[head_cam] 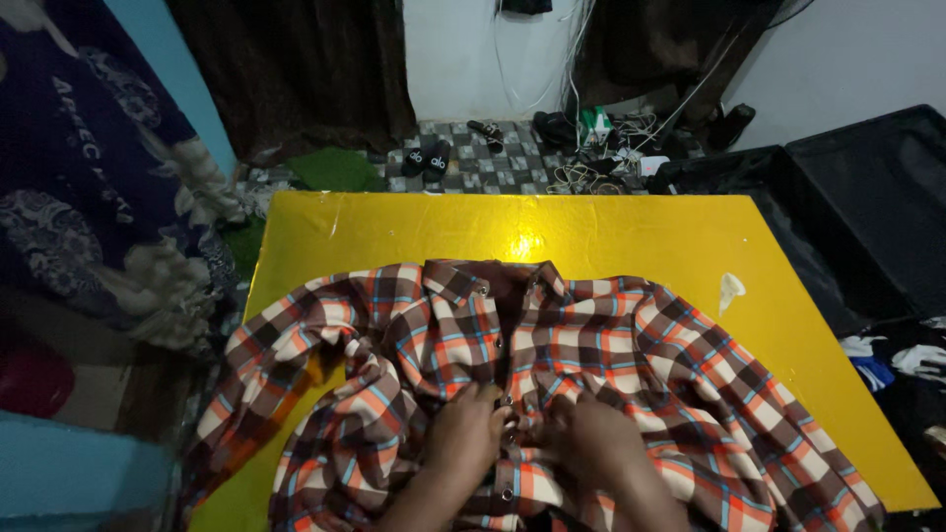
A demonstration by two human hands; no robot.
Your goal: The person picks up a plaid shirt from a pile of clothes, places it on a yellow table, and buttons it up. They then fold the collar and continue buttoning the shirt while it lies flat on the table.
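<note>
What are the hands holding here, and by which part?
Both the left hand and right hand pinch the plaid shirt at its buttoned front placket, mid-chest.

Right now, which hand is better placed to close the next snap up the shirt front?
Probably the left hand: its fingertips rest on the plaid shirt placket beside the snaps, while the right hand bunches fabric slightly aside.

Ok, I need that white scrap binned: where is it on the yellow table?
The white scrap lies on the yellow table toward its right edge, just beyond the plaid shirt.
</note>
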